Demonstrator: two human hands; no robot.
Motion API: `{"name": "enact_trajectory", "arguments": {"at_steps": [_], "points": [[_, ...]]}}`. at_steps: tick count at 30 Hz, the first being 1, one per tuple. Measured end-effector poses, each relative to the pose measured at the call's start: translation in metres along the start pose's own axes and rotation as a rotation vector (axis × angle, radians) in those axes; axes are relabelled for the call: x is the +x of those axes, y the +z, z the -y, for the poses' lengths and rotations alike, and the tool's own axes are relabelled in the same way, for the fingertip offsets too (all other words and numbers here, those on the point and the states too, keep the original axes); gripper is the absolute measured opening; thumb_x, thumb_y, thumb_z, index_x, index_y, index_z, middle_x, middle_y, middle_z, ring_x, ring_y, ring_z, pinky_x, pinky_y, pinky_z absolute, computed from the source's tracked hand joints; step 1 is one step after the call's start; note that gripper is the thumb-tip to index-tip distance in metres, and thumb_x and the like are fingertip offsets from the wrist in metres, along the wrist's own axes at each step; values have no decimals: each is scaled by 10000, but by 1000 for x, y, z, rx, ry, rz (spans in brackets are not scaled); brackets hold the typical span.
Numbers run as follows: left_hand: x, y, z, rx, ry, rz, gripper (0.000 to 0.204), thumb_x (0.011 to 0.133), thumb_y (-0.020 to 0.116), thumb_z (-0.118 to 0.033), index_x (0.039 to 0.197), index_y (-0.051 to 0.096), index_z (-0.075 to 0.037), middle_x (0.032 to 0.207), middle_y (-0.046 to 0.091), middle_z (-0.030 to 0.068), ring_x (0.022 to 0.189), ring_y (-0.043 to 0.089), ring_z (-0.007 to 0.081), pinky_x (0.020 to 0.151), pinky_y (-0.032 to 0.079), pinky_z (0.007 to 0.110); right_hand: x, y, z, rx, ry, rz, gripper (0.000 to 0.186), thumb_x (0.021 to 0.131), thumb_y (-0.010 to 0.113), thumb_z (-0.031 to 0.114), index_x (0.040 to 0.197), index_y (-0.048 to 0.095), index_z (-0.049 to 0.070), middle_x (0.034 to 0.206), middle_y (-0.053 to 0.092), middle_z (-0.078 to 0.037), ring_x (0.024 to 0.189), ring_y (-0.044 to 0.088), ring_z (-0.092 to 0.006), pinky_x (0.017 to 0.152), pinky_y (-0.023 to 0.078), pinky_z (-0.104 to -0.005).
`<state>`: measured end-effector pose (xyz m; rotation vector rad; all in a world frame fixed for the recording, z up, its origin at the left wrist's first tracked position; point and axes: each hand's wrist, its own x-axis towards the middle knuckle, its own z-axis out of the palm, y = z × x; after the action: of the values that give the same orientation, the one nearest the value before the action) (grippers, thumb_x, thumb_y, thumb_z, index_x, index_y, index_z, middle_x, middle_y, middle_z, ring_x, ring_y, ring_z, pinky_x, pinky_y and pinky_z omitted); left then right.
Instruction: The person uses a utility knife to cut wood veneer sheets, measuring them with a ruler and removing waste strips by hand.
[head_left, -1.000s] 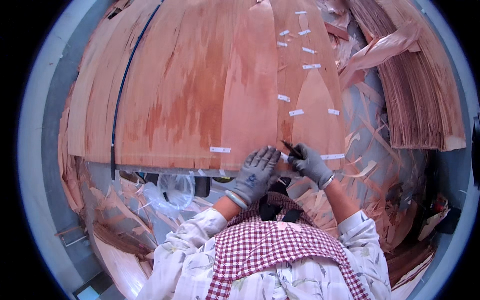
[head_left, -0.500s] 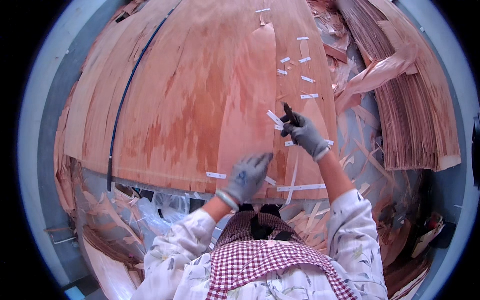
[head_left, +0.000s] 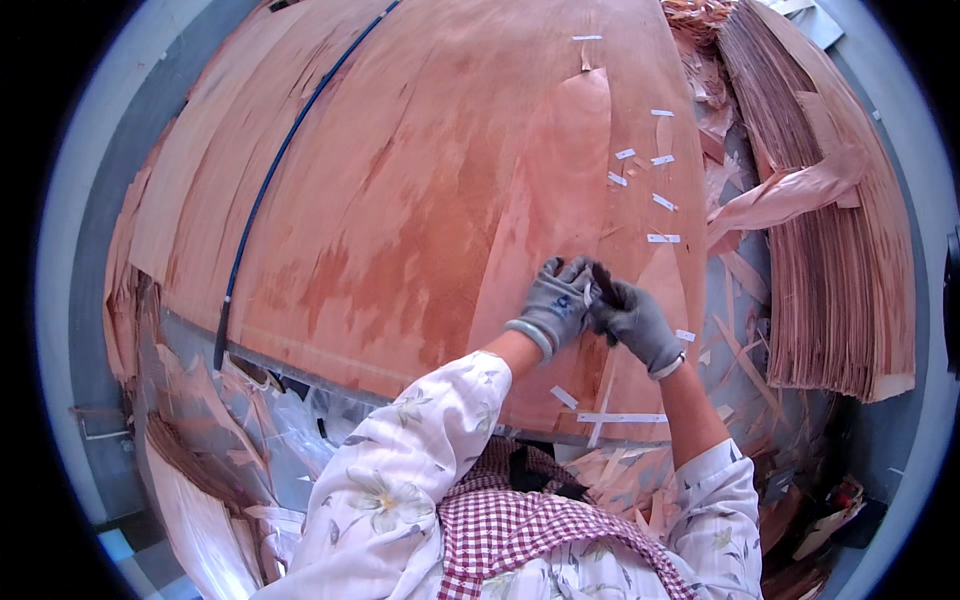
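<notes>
Both hands wear grey gloves and meet over a large sheet of reddish wood veneer (head_left: pixel 400 210). My left hand (head_left: pixel 555 308) is closed, its fingertips pinching a short strip of white tape (head_left: pixel 588 292). Against it, my right hand (head_left: pixel 636 328) is closed around a dark knife (head_left: pixel 602 282); its blade is hard to make out here. Under the hands lies a smoother, pinkish veneer piece (head_left: pixel 560 170) with a pointed far end. Small white tape pieces (head_left: pixel 663 239) are stuck along the sheet to its right. A longer tape strip (head_left: pixel 620 418) lies near the front edge.
A dark blue rod (head_left: pixel 285 150) lies across the sheet at left. To the right stands a thick stack of veneer (head_left: pixel 840 270) with a curled loose strip (head_left: pixel 790 195) on it. Veneer scraps (head_left: pixel 745 350) and clear plastic (head_left: pixel 300 430) lie around the sheet.
My left hand has lifted from the near part of the veneer and moved up and right to the tape beside my right hand. The view has shifted, so the sheet appears lower and further right.
</notes>
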<state>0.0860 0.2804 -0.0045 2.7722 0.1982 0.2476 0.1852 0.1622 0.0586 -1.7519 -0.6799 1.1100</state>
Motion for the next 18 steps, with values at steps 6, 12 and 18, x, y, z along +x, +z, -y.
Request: {"name": "enact_trajectory", "arguments": {"at_steps": [6, 12, 18], "points": [[-67, -35, 45, -37, -266, -239, 386, 807, 540, -200, 1167, 554, -63, 1270, 504, 114, 1207, 442, 296, 1056, 275, 449, 63, 41, 22, 173, -18, 150, 210, 879, 571, 135, 1055, 562, 22, 786, 616, -44, 639, 556, -79, 527, 443, -215], [-85, -39, 71, 232, -210, -254, 476, 857, 524, -236, 1279, 482, -20, 1337, 458, 179, 1238, 426, 316, 1055, 276, 453, 108, 86, -1, -243, -41, 36, 311, 788, 682, 292, 802, 547, 12, 736, 631, -149, 629, 629, -211, 532, 486, -339], [-71, -31, 72, 343, -241, -73, 530, 847, 532, -325, 1322, 471, -96, 1375, 449, 100, 1280, 398, 254, 1074, 233, 454, 79, 83, -6, -452, -14, 73, 215, 831, 574, 229, 807, 664, 35, 713, 649, -207, 708, 670, -297, 622, 526, -408]]}}
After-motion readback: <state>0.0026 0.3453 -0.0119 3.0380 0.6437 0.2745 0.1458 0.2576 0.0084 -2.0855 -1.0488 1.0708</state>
